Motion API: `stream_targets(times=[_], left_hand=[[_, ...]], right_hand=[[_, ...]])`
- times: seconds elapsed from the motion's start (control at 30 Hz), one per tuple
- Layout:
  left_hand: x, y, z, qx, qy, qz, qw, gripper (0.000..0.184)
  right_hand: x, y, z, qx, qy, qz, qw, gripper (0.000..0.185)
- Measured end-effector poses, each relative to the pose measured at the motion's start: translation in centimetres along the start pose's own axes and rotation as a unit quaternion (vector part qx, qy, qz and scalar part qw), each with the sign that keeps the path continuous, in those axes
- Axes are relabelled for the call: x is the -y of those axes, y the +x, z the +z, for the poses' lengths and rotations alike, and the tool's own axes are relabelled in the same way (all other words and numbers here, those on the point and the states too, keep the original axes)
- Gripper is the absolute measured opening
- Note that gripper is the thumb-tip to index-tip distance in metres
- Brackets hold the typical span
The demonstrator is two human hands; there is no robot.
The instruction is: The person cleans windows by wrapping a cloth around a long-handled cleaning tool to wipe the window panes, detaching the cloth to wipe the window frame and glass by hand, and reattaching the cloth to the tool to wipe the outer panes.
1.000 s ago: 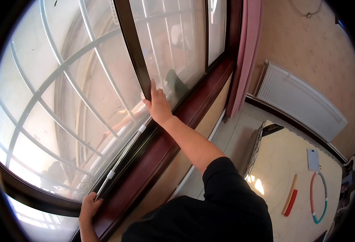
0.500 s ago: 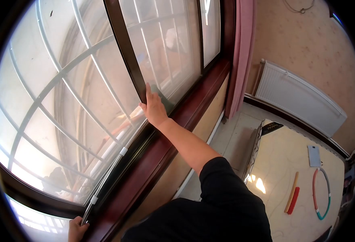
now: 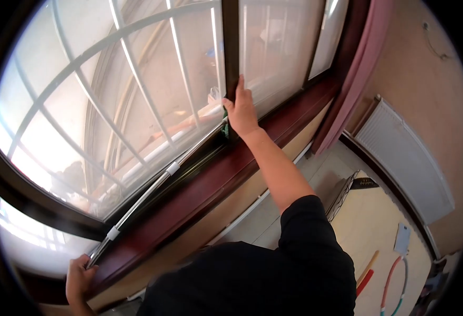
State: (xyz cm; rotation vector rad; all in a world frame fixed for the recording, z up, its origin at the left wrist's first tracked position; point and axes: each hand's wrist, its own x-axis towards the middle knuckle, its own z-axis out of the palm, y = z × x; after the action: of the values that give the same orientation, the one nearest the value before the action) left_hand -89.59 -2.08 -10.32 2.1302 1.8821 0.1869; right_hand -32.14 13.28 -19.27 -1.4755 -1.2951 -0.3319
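My left hand point(image 3: 79, 276), at the lower left, is closed round the lower end of a silver telescopic pole point(image 3: 142, 203) with white joints. The pole slants up to the right over the window track, and something green shows at its upper end beside the dark upright frame. My right hand point(image 3: 242, 111) grips the lower part of that dark window frame point(image 3: 231, 47), its index finger pointing up along it and its thumb on the left side. Behind the glass point(image 3: 152, 79) are white curved bars.
Along the window runs a dark red sill point(image 3: 189, 203). A pink curtain point(image 3: 368, 58) hangs at its right end, near a white radiator point(image 3: 408, 158). At the lower right, a cream surface point(image 3: 355, 221) bears a red brush point(image 3: 365, 282), a coloured hoop point(image 3: 387, 284) and a grey-blue item point(image 3: 402, 239).
The view has turned, so the window frame stands upright and further right. More of the pole shows, and its upper end with the green part has come into view by my right hand.
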Motion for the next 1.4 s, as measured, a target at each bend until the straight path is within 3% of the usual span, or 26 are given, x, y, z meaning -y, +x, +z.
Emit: stream_targets(times=[0.33, 0.53, 0.6, 0.87, 0.97, 1.13, 1.2, 1.3, 1.33, 1.4], left_hand=[[2.1, 1.1, 2.7, -0.018, 0.004, 0.002, 1.000, 0.024], [8.5, -0.3, 4.4, -0.037, -0.011, -0.003, 0.999, 0.026], [11.0, -1.7, 4.5, -0.033, -0.002, -0.028, 0.999, 0.028], [15.5, -2.5, 8.0, -0.076, -0.045, -0.039, 0.995, 0.030], [16.6, -2.7, 9.3, -0.033, -0.060, -0.050, 0.996, 0.024], [18.5, -2.1, 11.3, -0.077, -0.055, 0.014, 0.995, 0.027], [19.3, -1.5, 11.2, 0.008, -0.067, -0.014, 0.998, 0.028], [16.6, -1.6, 9.4, 0.049, -0.008, -0.058, 0.997, 0.020], [17.2, -1.6, 10.0, 0.044, -0.007, -0.059, 0.997, 0.020], [19.9, -1.9, 11.8, -0.071, 0.018, 0.049, 0.996, 0.019]], right_hand=[[0.7, -0.2, -0.2, 0.015, 0.011, 0.012, 1.000, 0.078], [1.0, -0.3, -0.2, 0.007, -0.021, -0.003, 1.000, 0.076], [1.6, -0.3, 0.0, 0.008, -0.029, 0.032, 0.999, 0.075], [0.6, 0.1, 0.1, 0.001, -0.074, 0.022, 0.997, 0.076], [-0.3, 1.0, -0.4, 0.012, -0.100, 0.077, 0.992, 0.076], [-2.5, 3.2, -1.6, 0.033, -0.179, 0.148, 0.972, 0.078], [-2.8, 3.9, -2.4, 0.048, -0.207, 0.191, 0.958, 0.078], [-3.4, 5.1, -3.6, 0.057, -0.206, 0.222, 0.951, 0.078], [-4.3, 5.5, -3.9, 0.057, -0.212, 0.226, 0.949, 0.077], [-6.9, 6.6, -4.4, 0.057, -0.234, 0.225, 0.944, 0.075]])
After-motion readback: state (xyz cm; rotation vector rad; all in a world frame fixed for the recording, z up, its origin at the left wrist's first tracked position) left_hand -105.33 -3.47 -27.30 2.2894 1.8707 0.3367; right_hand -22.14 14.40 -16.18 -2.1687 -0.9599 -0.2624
